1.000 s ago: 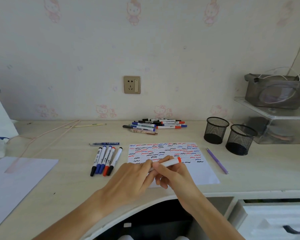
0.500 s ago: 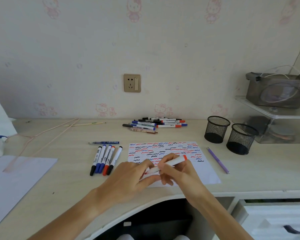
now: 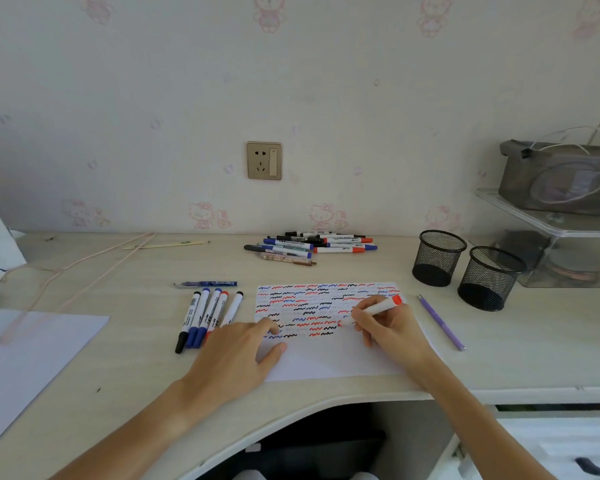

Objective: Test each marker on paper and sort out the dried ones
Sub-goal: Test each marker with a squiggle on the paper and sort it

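- the right hand (image 3: pixel 392 327) pinches a red marker (image 3: pixel 371 310) in a writing grip, fingers curled round the white barrel, red end cap up and to the right.
- the marker's tip is down at the test paper (image 3: pixel 329 358), beside the lower rows of squiggles; whether it actually touches the sheet is hard to tell, since the tip is small and partly behind the fingers.
- the left hand (image 3: pixel 243 355) lies flat and relaxed, holding nothing, its fingers pressing on the paper's left edge.
- the upper part of the paper is filled with short wavy lines in red, blue and black; the lower part is bare.
- a row of five capped markers (image 3: pixel 207 318) lies side by side on the desk (image 3: pixel 136 368) just left of the paper, its near ends partly behind the left hand.
- a blue pen (image 3: pixel 205 284) lies crosswise above that row.
- a heap of more markers (image 3: pixel 312 245) sits by the wall, well behind the paper.
- a purple pencil (image 3: pixel 440 322) lies right of the paper, and two black mesh cups (image 3: pixel 465 268) stand beyond it.
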